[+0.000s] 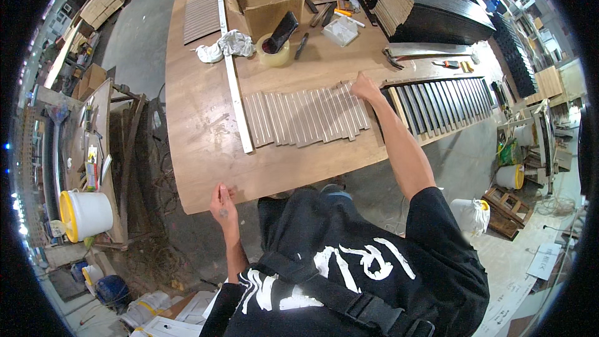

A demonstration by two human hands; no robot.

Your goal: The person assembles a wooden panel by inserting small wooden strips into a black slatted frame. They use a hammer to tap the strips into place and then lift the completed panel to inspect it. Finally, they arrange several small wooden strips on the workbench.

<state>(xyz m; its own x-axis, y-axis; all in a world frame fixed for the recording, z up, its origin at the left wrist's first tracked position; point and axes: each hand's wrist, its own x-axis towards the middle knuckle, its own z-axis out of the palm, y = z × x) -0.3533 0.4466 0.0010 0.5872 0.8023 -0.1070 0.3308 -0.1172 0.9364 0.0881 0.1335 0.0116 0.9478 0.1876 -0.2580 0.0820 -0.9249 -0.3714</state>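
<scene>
A row of grey-brown slats lies side by side on the wooden table, their ends uneven. At the far right end of this row is my right hand, fingers closed at the tip of a slat; the fingertips are partly hidden. My left hand hovers by the table's near left edge, fingers pressed together. Whether it pinches something small cannot be made out. A long pale metal strip runs along the left ends of the slats. Right of my right arm, black slats lie in a row.
Across the wooden table stand an open cardboard box, a tape roll with a phone leaning on it, a white cloth, a clear plastic box, a hammer and stacked black boards. A white bucket stands left.
</scene>
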